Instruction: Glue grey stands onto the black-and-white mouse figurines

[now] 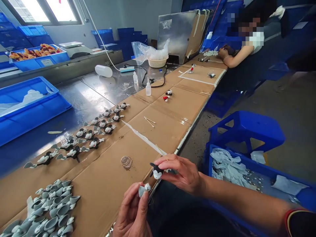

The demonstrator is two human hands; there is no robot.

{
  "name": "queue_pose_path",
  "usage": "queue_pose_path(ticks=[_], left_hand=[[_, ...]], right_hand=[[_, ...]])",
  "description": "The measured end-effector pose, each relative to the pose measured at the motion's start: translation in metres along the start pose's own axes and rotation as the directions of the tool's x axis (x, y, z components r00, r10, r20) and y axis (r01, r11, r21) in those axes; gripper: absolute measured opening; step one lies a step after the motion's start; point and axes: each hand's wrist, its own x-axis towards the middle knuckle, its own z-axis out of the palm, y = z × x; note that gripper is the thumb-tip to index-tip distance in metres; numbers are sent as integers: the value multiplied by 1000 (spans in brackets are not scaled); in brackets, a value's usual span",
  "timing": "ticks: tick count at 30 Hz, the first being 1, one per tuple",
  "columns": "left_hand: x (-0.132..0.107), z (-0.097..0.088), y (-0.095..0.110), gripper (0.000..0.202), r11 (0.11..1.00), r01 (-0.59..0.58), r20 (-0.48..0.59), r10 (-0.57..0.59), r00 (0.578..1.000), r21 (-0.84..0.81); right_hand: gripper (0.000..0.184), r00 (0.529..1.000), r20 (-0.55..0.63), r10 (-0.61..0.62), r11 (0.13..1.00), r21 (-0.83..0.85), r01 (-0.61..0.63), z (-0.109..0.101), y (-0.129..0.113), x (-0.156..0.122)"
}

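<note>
While hands [185, 174] pinch mouse head [157, 173] (right), grey piece [142, 191] (left) | clear dish [126, 162] lies near | swabs [149, 122] beyond

Bare right hand [181, 172], dark sleeve [304, 223], red edging [286, 219] (yellowish stripe too)

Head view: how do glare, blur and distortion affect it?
In the head view, the window is blown out; bright reflections streak the metal table; the wide lens seems to stretch the blue stool toward the right; pixelated blocks cover part of the co-worker; the left hand and right hand look reasonably sharp.
</note>
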Motion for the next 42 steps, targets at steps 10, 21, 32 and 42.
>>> queue_pose_path(ticks=[10, 21, 32, 42], left_hand=[[-6, 8, 9, 22, 997, -72, -22, 72, 997, 6], [-9, 8, 10, 23, 987, -155, -14, 156, 988, 45], [-10, 5, 7, 22, 989, -149, -19, 149, 989, 18], [-15, 10, 12, 23, 975, -213, -8, 214, 977, 53]], right_hand=[[35, 999, 29, -20, 999, 38, 19, -2, -12, 5], [34, 998, 56, 1, 999, 43, -3, -2, -18, 8], [33, 992, 44, 117, 991, 66, -119, -1, -21, 5], [33, 986, 28, 166, 971, 170, -168, 1, -26, 2]])
